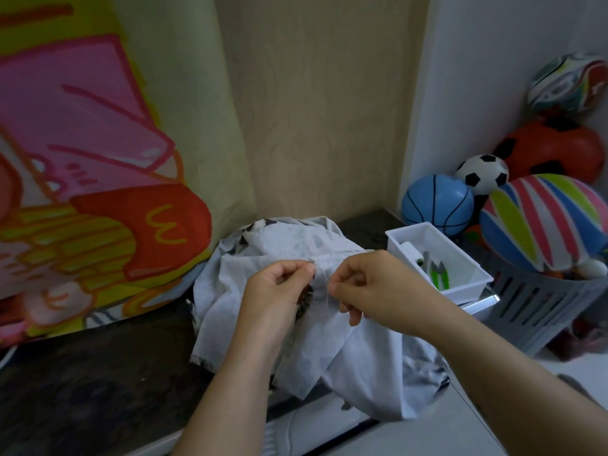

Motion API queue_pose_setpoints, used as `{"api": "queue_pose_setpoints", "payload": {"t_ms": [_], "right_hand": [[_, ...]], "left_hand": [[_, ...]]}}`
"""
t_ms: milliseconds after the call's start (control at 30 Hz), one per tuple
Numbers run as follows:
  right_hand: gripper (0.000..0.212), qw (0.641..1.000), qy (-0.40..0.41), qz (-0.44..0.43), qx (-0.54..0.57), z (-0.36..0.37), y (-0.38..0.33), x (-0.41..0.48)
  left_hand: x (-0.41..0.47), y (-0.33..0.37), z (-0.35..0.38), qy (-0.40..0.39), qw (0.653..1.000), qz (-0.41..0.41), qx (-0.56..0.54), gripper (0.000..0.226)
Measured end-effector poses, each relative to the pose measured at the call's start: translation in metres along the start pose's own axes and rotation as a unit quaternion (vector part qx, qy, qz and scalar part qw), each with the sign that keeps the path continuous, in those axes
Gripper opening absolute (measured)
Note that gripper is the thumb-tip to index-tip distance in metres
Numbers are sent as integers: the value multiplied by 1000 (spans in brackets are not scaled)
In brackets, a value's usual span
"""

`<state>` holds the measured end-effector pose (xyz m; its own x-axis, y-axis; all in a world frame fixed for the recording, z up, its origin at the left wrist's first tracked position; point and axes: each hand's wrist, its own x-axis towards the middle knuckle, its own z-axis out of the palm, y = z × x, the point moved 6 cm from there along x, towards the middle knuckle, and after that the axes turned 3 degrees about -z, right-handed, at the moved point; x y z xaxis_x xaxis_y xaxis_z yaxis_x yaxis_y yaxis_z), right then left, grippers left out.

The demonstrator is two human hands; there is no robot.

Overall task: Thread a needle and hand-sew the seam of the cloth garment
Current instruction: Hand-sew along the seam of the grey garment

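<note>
Garment (329, 327): pale cloth with dark printed patches, heaped on a dark countertop (98, 373), one end hanging over the front edge.

Thread (324, 278): a fine pale strand, drawn between the two pinches just above the cloth.

Left hand (279, 291): fingers curled, pinching a raised fold of the garment; needle too small to make out.

Right hand (371, 284): thumb and forefinger nipping the thread, just beside the left.

Progress, as judged: threading done, stitching begun, with no finished seam discernible.

White tray (467, 287): held green-handled snips (439, 274), near the right hand.
</note>
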<state>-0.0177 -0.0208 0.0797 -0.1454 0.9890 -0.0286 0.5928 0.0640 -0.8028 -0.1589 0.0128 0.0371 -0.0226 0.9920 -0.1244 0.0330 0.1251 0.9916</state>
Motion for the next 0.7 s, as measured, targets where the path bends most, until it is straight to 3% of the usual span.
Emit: {"api": "queue_pose_setpoints", "payload": {"t_ms": [267, 400, 567, 633, 700], "right_hand": [[14, 1000, -4, 10, -2, 2, 1, 3], [15, 1000, -6, 16, 1, 1, 2, 3], [15, 997, -12, 34, 62, 0, 4, 5], [12, 994, 4, 43, 103, -4, 6, 5], [5, 988, 34, 46, 146, -10, 7, 4]], "left_hand": [[-2, 5, 1, 2, 1000, 24, 10, 7], [-6, 12, 1, 22, 994, 82, 70, 11], [-22, 32, 8, 64, 947, 227, 216, 9], [-29, 38, 16, 50, 914, 286, 284, 7], [-32, 38, 22, 35, 908, 300, 291, 9]]}}
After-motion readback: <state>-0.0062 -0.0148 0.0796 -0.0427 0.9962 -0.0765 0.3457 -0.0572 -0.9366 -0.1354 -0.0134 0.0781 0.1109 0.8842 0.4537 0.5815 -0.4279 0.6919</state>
